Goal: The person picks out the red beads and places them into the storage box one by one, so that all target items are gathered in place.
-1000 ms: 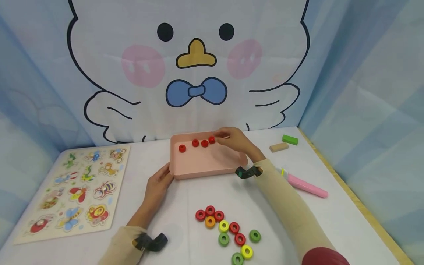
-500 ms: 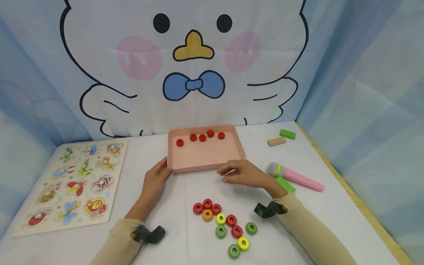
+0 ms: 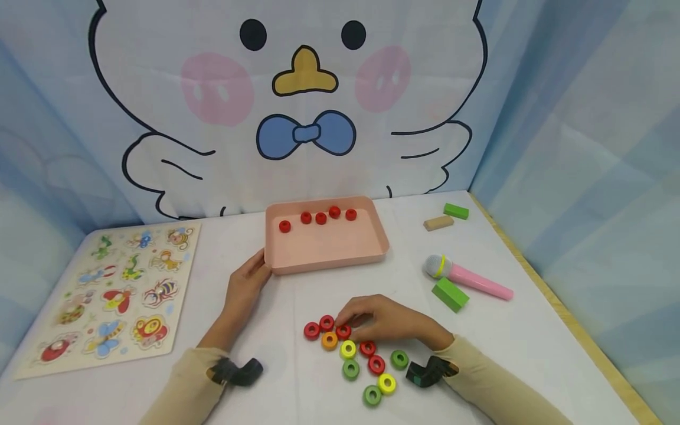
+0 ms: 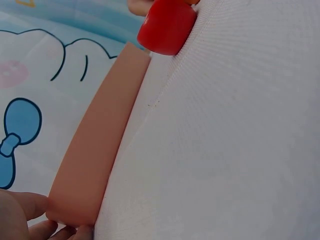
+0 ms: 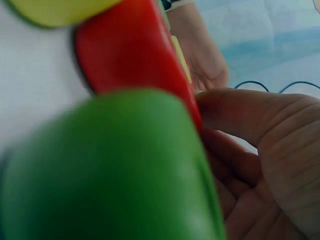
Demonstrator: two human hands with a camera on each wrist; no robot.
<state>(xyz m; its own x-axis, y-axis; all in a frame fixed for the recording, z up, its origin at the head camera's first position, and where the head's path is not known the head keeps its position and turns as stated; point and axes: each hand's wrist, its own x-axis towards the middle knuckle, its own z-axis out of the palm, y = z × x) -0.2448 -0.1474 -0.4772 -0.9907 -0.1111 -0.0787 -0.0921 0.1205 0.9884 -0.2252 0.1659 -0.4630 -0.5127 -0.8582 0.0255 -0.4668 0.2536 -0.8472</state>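
A pink tray (image 3: 329, 251) stands by the back curtain with several small red beads (image 3: 321, 218) along its far half. My left hand (image 3: 245, 289) holds its near left corner; in the left wrist view the thumb and fingers (image 4: 31, 204) meet that corner of the tray (image 4: 97, 145). Nearer me lies a group of red, orange, yellow and green rings (image 3: 376, 365). My right hand (image 3: 390, 319) is down at this group, index finger and thumb about a red ring (image 3: 343, 332). In the right wrist view nearer rings partly hide its fingertips.
An insect puzzle board (image 3: 114, 295) lies at the left. At the right are a pink toy microphone (image 3: 478, 282), a green block (image 3: 450, 294), a wooden block (image 3: 438, 223) and another green block (image 3: 456, 211). A wooden edge (image 3: 558, 301) borders the table's right side.
My right hand has left the far side of the tray, where another red bead now lies, and come back toward me to the rings. My left hand has stayed at the tray's corner.
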